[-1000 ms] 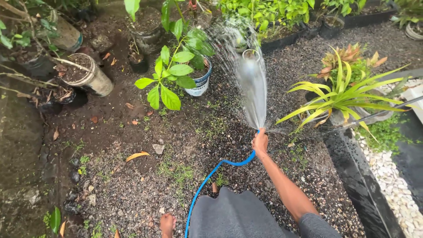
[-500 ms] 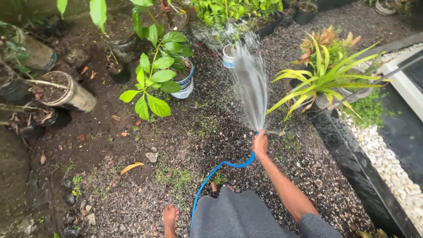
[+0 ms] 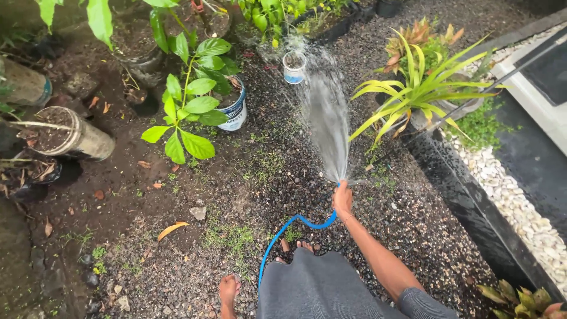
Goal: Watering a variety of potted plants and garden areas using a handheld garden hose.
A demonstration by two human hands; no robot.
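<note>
1. Since the earlier frames the view has shifted: the pots sit lower and further left in the picture, and the water spray (image 3: 326, 112) now falls near the small far pot (image 3: 294, 67).
2. Gravel ground (image 3: 407, 218) is dark and wet; the yellow-green plant (image 3: 420, 88) stands far right, the leafy plant in a white bucket (image 3: 234, 111) far left.
3. Blue hose (image 3: 283, 233) curves from near centre up to the right hand (image 3: 342, 198).
4. Right hand is closed around the hose end. Left hand is out of view.
</note>
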